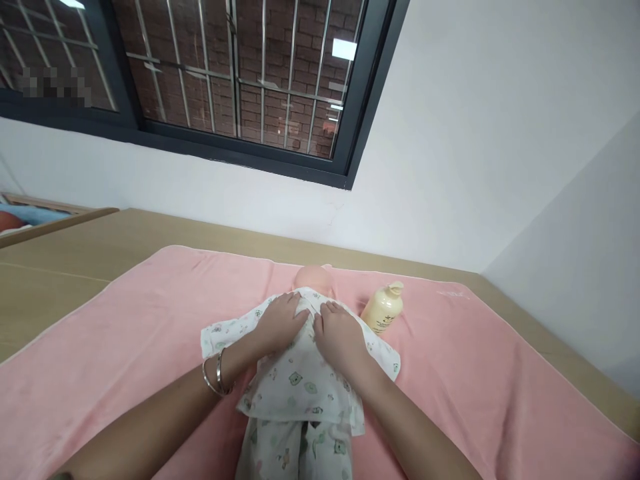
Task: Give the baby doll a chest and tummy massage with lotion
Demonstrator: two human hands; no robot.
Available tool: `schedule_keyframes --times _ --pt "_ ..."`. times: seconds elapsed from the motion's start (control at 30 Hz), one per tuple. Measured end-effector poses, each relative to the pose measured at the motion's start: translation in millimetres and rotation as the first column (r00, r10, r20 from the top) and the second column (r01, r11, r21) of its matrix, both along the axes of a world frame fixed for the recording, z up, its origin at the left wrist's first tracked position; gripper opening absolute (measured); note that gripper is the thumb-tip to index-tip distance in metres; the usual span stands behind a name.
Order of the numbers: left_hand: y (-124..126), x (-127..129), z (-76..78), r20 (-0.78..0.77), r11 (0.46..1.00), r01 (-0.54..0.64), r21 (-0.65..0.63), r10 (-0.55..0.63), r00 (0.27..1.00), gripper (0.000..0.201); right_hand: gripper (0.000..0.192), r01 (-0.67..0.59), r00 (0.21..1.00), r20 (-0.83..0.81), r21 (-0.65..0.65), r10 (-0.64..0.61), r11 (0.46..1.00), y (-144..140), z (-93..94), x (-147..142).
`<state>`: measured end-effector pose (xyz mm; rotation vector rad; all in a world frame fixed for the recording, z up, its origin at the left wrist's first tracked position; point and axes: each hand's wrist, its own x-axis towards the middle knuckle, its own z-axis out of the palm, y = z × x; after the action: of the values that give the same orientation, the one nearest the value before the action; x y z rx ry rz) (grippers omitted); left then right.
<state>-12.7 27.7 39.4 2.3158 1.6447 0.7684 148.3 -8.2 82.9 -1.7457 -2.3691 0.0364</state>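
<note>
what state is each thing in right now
doll: lying on its back on the towel, dressed
top: on the doll, both hands pressed flat on its chest
left hand: open, flat on the top
right hand: open, flat on the top
bottle: lying tilted on the towel beside the doll, pump cap on
towel: spread flat over the table
window: shut, barred

Home bedroom or nursery: barred window (240,73), pink towel (125,333) over wooden surface (75,260), baby doll (300,373).
</note>
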Motion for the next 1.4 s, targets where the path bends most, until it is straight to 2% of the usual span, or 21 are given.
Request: schedule_keyframes --times 0.1,0.17,0.27,0.33,0.4,0.5,0.6,0.67,0.8,0.9,1.03,1.17,1.4 --pt "5 -3 4.1 0.034 0.996 -0.038 -0.082 0.041 0.999 0.031 0.043 -0.034 0.999 0.014 0.004 0.034 0.999 -8 1.5 -2" --pt "-2 3 -0.2 -0.018 0.995 -0.097 -0.008 0.097 0.995 0.031 0.041 -0.022 0.999 -0.028 -0.018 0.021 1.000 -5 2.1 0" --pt "-19 18 -13.1 -0.116 0.969 -0.160 0.188 0.184 0.976 0.038 0.039 -0.001 0.995 -0.102 -0.069 -0.006 0.998 9 2.0 8" --pt "-32 27 -21.0 -0.145 0.948 -0.165 0.272 0.210 0.967 0.044 0.041 0.011 0.992 -0.120 -0.093 -0.022 0.996 20 1.0 13" --pt "-39 32 -25.0 -0.139 0.943 -0.147 0.299 0.196 0.971 0.047 0.043 0.015 0.992 -0.126 -0.103 -0.028 0.995 28 -0.8 17" --pt "-38 28 -22.2 -0.112 0.957 -0.051 0.286 0.086 0.990 0.045 0.044 0.006 0.994 -0.106 -0.081 -0.014 0.997 31 -4.4 16" --pt "-24 16 -14.6 -0.120 0.968 0.066 0.240 -0.038 0.992 0.034 0.047 0.026 0.998 -0.048 -0.031 -0.027 0.999 21 -9.7 8" --pt "-12 9 -11.6 -0.124 0.975 0.087 0.204 -0.062 0.990 0.029 0.050 0.047 0.999 -0.024 0.004 -0.047 0.999 12 -14.1 1" --pt "2 4 -15.3 -0.051 0.991 -0.019 0.135 0.026 0.998 0.031 0.054 0.002 1.000 -0.013 0.034 -0.002 0.999 -5 -19.2 -11" --pt "3 7 -22.0 0.014 0.985 -0.087 0.146 0.086 0.996 0.034 0.055 -0.017 0.999 -0.037 0.004 0.017 1.000 -6 -16.3 -10" --pt "1 10 -26.0 0.055 0.980 -0.101 0.174 0.092 0.994 0.037 0.054 -0.041 0.991 -0.130 -0.030 0.036 0.999 7 -14.0 0" --pt "0 10 -25.8 0.049 0.981 -0.099 0.167 0.093 0.995 0.041 0.055 -0.039 0.982 -0.185 -0.017 0.035 0.999 18 -20.9 4" --pt "-1 9 -23.0 0.033 0.985 -0.095 0.143 0.091 0.995 0.042 0.056 -0.027 0.982 -0.186 -0.005 0.025 1.000 16 -25.9 2"
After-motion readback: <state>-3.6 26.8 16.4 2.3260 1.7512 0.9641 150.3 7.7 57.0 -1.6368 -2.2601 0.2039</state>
